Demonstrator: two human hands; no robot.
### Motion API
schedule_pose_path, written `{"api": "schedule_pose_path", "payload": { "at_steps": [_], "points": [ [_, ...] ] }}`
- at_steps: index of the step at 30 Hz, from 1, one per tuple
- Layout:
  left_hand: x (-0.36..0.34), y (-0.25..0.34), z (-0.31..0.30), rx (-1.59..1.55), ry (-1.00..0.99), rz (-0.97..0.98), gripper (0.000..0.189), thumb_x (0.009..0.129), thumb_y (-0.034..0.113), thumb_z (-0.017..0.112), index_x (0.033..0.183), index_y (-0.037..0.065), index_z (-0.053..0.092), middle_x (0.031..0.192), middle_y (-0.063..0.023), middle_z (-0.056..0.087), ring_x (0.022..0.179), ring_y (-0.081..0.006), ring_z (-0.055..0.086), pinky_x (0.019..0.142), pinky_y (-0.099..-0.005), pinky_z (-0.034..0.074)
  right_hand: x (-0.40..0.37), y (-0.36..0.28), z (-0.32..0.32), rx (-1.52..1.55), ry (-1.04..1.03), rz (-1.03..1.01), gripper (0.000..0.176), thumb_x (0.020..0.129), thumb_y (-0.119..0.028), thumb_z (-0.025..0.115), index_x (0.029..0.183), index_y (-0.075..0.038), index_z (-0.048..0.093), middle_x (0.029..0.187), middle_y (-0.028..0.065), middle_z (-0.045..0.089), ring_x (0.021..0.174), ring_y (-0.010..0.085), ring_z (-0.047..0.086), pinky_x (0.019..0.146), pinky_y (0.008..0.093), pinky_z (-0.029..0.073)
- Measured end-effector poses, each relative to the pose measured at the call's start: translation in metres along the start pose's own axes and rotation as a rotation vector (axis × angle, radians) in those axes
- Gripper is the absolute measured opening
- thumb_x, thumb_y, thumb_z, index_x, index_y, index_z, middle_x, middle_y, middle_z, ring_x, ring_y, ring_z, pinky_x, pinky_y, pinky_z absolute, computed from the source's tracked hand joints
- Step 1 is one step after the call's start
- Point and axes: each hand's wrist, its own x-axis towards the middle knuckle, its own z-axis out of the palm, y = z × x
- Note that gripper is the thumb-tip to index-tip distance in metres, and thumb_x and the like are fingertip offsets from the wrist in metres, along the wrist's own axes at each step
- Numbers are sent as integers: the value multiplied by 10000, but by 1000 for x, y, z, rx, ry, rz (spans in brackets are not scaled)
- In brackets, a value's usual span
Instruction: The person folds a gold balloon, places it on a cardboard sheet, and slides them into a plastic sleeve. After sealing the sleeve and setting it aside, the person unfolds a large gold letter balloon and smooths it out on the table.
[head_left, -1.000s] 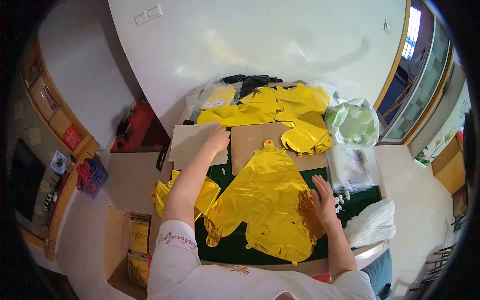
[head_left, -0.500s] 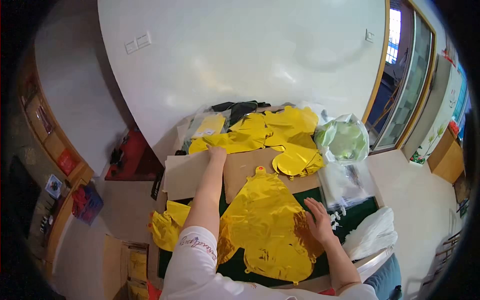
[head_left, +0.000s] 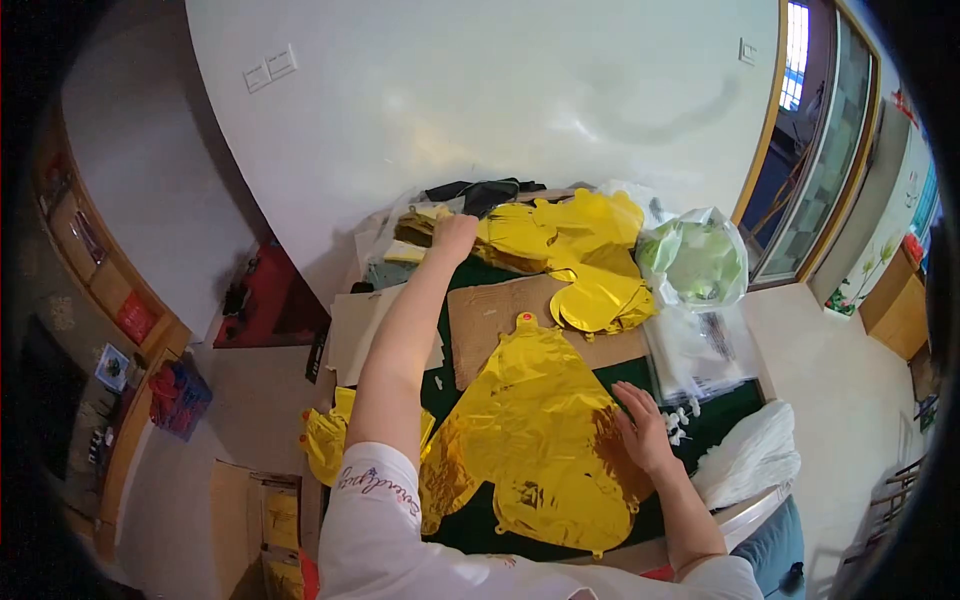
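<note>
A flat gold foil balloon point(head_left: 535, 420) with a red spot at its top tip lies on the dark green surface in front of me. My right hand point(head_left: 645, 430) rests at its right edge, fingers stretched out and holding nothing. Across the table, my left hand point(head_left: 456, 236) is closed on the left end of a gold foil balloon point(head_left: 505, 235), which bends up off the surface. More gold foil balloons point(head_left: 600, 225) lie piled to its right, one rounded end reaching onto the brown cardboard point(head_left: 480, 310). My left fingertips are partly hidden.
A white plastic bag point(head_left: 692, 262) with pale green inside stands at the back right, above clear plastic packets point(head_left: 700, 350). Small white pieces point(head_left: 680, 422) and a crumpled white bag point(head_left: 750, 455) lie at the right. Another gold foil piece point(head_left: 328, 445) is at the left edge, near an open carton point(head_left: 240, 520).
My left hand has moved away from me, folding back the left end of the piled gold foil and uncovering green surface beneath. My right hand stays by the front balloon.
</note>
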Motion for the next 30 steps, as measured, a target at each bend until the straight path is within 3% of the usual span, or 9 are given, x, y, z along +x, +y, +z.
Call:
{"api": "schedule_pose_path", "payload": {
  "at_steps": [2, 6, 8, 9, 10, 12, 16, 23, 30],
  "points": [
    [11, 1, -10, -125, -309, -53, 108, 834, 74, 523, 820, 13, 611, 782, -152, 651, 787, -340, 652, 715, -466, 506, 1, -2, -1, 2, -2, 1, 403, 887, -95, 561, 1280, -29, 502, 1290, 173, 514, 1216, 351, 457, 1022, 433, 362],
    [-2, 11, -20, -157, -152, -116, 131, 852, 73, 508, 909, -3, 599, 842, -175, 656, 862, -356, 641, 738, -471, 505, -1, -4, -1, 6, 2, -1, 412, 884, -95, 568, 1285, -31, 498, 1292, 173, 510, 1205, 350, 464, 1007, 424, 381],
    [-12, 11, -5, -262, -78, 34, 182, 851, 87, 519, 983, -15, 592, 916, -205, 653, 906, -361, 631, 760, -472, 505, 0, -4, -2, 6, 4, 3, 412, 885, -96, 568, 1286, -33, 497, 1293, 175, 508, 1204, 350, 464, 1004, 423, 384],
    [-15, 6, 9, -227, -247, 53, 241, 851, 85, 494, 1061, 14, 587, 972, -201, 625, 920, -372, 603, 740, -471, 495, -1, -4, -2, 6, -1, 8, 413, 885, -98, 567, 1287, -36, 496, 1294, 176, 507, 1203, 351, 465, 1001, 422, 388],
    [-18, 6, 24, -228, -249, 53, 241, 851, 85, 494, 1061, 14, 587, 972, -201, 625, 920, -372, 603, 740, -471, 495, -2, -4, -1, 6, -2, 10, 413, 885, -98, 567, 1287, -36, 496, 1294, 176, 507, 1203, 351, 465, 1001, 422, 388],
    [-33, 17, 29, 16, -484, 97, 190, 829, 94, 540, 944, 13, 668, 1008, -172, 658, 931, -317, 636, 786, -452, 505, -1, -4, 0, 16, 7, 8, 403, 872, -57, 567, 1270, -35, 512, 1293, 182, 506, 1206, 351, 467, 999, 392, 392],
    [-50, 29, 29, 21, -665, 134, 175, 814, 73, 570, 934, 12, 683, 1004, -129, 665, 972, -303, 615, 813, -454, 487, -1, -4, 0, 17, -5, 19, 407, 870, -59, 571, 1272, -35, 512, 1296, 183, 504, 1204, 352, 467, 996, 393, 394],
    [-69, 38, 50, 60, -518, 188, 196, 857, 89, 527, 964, 29, 681, 1022, -109, 652, 1025, -289, 572, 912, -488, 414, -1, -3, 1, 5, -3, 18, 421, 868, -81, 587, 1280, -41, 506, 1296, 176, 505, 1201, 344, 470, 995, 402, 397],
    [-54, 36, 18, -35, -506, -20, 179, 855, 79, 529, 917, 10, 682, 1007, -144, 650, 1013, -301, 584, 889, -444, 439, -1, -3, 0, -2, 5, 7, 416, 868, -73, 588, 1275, -35, 507, 1286, 179, 510, 1196, 344, 474, 988, 387, 403]
  ]
}}
